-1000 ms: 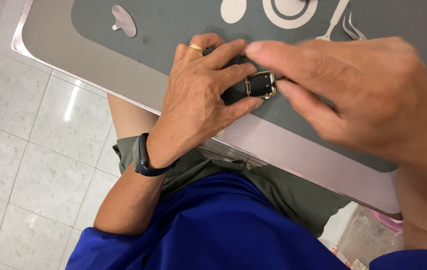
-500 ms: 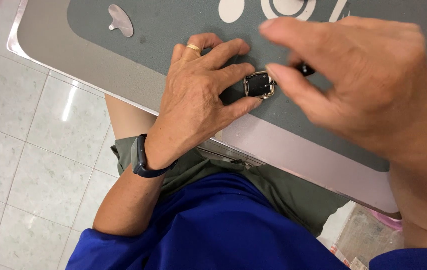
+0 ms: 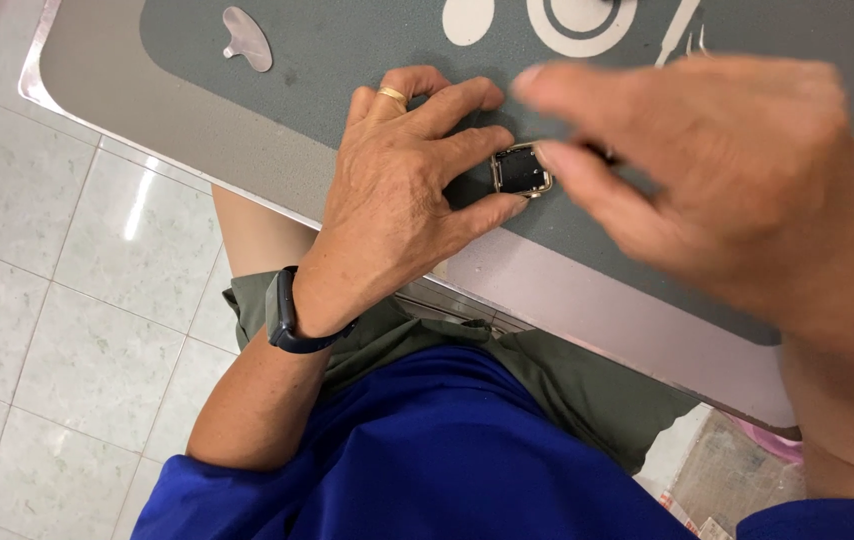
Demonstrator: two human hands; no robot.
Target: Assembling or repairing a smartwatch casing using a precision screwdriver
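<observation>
A small square metal watch case (image 3: 521, 171) with a dark inside lies on a grey-green work mat (image 3: 347, 60). My left hand (image 3: 402, 190), with a gold ring and a dark wristband, pins the case between forefinger and thumb. My right hand (image 3: 717, 180) hovers blurred just to the right of the case, a fingertip near its right edge. The blur hides whether the right hand holds anything. The strap or rest of the watch is hidden under my left fingers.
A small flat grey teardrop-shaped piece (image 3: 247, 38) lies at the mat's far left. White tool outlines (image 3: 577, 20) are printed on the mat at the top. The table's pale edge (image 3: 177, 130) runs diagonally over a tiled floor (image 3: 37, 300). My lap is below.
My right hand has lifted off the watch case and swung up and to the right, blurring. My left hand has kept its grip on the case.
</observation>
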